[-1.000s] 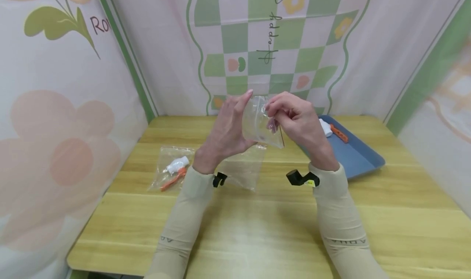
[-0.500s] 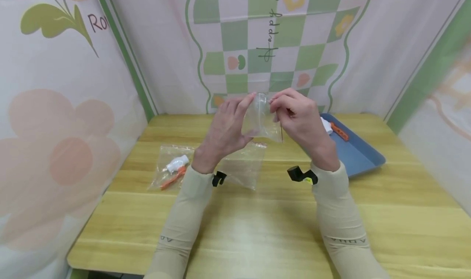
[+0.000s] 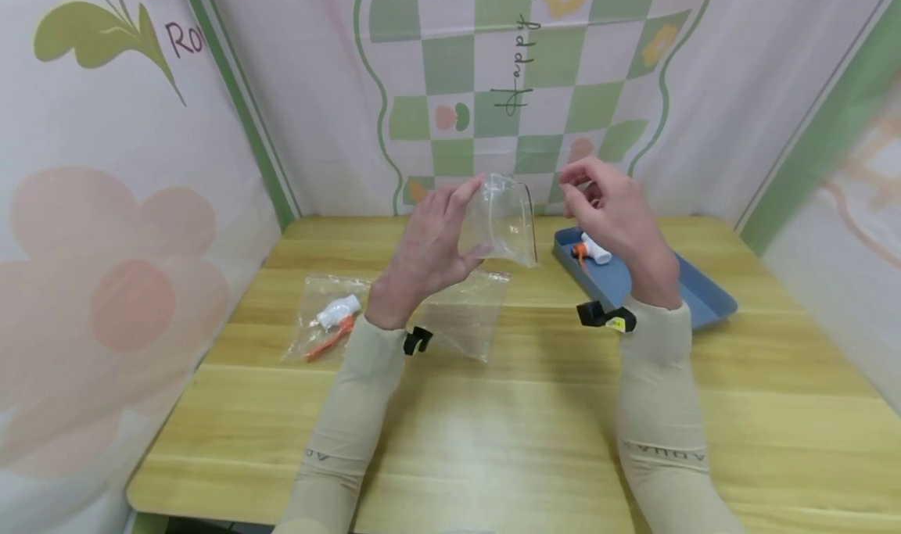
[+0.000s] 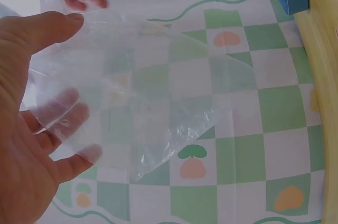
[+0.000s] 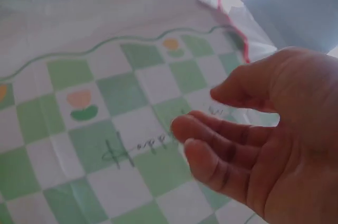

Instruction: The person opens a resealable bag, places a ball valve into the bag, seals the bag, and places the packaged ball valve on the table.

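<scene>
In the head view my left hand holds a small clear zip bag up above the back of the table. A thin red line runs down the bag's right edge. The left wrist view shows the thumb on one side of the clear film and several fingers seen through it. My right hand is raised to the right of the bag, apart from it. Its fingers are loosely bent with nothing between them, as the right wrist view shows of the hand.
A blue tray stands beneath the right hand, with a white plastic fitting and an orange piece in it. Clear plastic film lies on the table; at left it covers a white fitting and an orange strip.
My right hand has let go of the bag's edge and moved right, over the tray. The left hand keeps the bag in nearly the same place; its red edge now shows fully.
</scene>
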Tool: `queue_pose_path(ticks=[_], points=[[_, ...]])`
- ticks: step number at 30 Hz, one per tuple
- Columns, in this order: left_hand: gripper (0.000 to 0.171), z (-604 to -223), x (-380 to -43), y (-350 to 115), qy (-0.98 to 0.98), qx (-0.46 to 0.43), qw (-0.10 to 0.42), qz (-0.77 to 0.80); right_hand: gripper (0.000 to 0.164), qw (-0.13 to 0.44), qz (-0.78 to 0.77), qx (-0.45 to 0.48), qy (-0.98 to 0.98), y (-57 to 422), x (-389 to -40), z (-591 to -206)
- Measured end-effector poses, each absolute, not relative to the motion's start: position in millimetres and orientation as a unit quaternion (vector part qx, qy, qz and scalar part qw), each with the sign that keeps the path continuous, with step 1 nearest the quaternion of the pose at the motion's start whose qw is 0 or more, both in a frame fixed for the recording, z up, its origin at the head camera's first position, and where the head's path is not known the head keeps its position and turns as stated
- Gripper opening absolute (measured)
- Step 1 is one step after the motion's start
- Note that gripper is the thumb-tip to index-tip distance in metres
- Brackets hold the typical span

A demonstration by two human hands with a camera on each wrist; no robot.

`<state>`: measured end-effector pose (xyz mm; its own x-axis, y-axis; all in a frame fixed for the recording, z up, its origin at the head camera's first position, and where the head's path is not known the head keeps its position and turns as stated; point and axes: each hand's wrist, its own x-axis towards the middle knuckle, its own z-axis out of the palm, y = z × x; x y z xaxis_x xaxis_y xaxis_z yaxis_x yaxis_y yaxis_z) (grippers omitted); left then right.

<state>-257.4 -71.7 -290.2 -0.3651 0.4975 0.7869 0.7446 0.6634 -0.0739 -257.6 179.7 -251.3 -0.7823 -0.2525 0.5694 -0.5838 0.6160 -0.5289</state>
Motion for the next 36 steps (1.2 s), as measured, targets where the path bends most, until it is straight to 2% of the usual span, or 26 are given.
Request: queue_pose_path(ticks=[6, 13, 27, 36], points=[[0.091, -290, -257, -73, -0.810, -0.384, 0.413, -0.162, 0.027, 0.219, 0.317, 0.170, -0.907, 191, -282, -265], [0.092, -291, -259, -72, -0.801, -0.398, 0.412, -0.176, 0.036, 0.103, 0.277, 0.105, -0.950, 203, -301, -280], [0.091, -291, -258, -72, -0.798, -0.408, 0.409, -0.172, 0.027, 0.086, 0.270, 0.072, -0.956, 237, -336, -321], [0.090, -292, -256, -72, -0.802, -0.406, 0.403, -0.171, 0.028, 0.036, 0.227, 0.063, -0.971, 245, -348, -340]])
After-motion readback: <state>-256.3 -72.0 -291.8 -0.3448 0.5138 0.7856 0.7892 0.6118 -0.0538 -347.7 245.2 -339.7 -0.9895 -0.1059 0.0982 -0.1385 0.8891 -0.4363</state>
